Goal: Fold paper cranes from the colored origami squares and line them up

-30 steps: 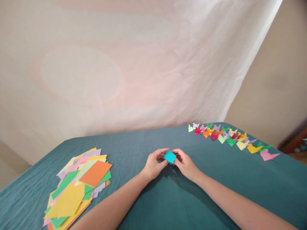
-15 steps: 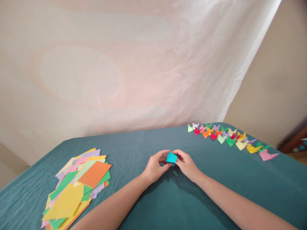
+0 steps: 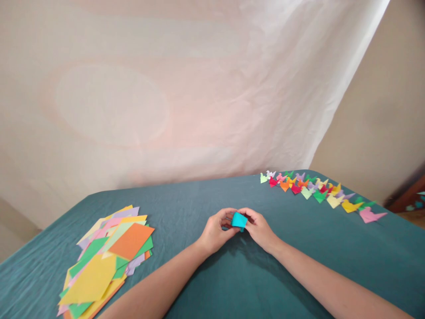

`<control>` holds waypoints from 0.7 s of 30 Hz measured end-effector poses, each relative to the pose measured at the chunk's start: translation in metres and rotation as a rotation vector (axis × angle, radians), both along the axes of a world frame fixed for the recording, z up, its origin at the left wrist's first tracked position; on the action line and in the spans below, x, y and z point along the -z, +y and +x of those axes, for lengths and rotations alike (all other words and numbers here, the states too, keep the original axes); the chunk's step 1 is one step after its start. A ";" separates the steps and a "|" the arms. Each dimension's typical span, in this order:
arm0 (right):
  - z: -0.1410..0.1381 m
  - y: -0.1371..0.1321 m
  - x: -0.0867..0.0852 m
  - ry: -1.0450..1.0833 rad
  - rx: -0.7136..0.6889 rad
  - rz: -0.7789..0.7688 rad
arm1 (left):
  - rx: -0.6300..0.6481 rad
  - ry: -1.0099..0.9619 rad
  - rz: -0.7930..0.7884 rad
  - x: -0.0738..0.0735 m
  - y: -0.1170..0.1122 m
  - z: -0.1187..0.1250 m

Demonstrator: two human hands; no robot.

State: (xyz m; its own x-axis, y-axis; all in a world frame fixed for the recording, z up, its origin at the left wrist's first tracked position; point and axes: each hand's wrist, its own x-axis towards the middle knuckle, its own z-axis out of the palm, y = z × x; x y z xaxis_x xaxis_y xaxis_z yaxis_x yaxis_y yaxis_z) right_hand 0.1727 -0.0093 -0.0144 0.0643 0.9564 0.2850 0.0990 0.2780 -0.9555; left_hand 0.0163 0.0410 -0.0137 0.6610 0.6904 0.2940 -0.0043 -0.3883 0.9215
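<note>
A small piece of folded turquoise paper (image 3: 239, 219) is held between my two hands, over the middle of the table. My left hand (image 3: 215, 229) has its fingers curled round the paper's left side, the thumb below. From the other side, my right hand (image 3: 257, 226) pinches the paper's right edge between thumb and fingers. The paper's upper face looks smooth and slightly bent, and a small flap hangs beneath it. Parts of the fingertips behind the paper are hidden.
Loose coloured paper squares (image 3: 109, 257) lie in a spread pile at the left. Several folded paper birds (image 3: 307, 192) stand in rows at the far right. A dark green cloth (image 3: 186, 199) covers the table, with a pale hanging sheet (image 3: 186, 97) behind it.
The turquoise paper has shifted very slightly to the right and tilted a little between my fingers. Both hands stay almost in place.
</note>
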 end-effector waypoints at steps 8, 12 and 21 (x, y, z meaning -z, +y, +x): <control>0.000 0.000 0.000 -0.041 0.004 0.000 | -0.001 -0.002 -0.018 -0.001 0.000 0.001; -0.001 0.000 0.003 -0.079 0.014 -0.020 | -0.035 0.004 -0.034 0.001 0.004 0.000; 0.010 -0.003 0.002 -0.325 0.075 0.039 | -0.143 0.149 0.017 0.006 0.016 -0.006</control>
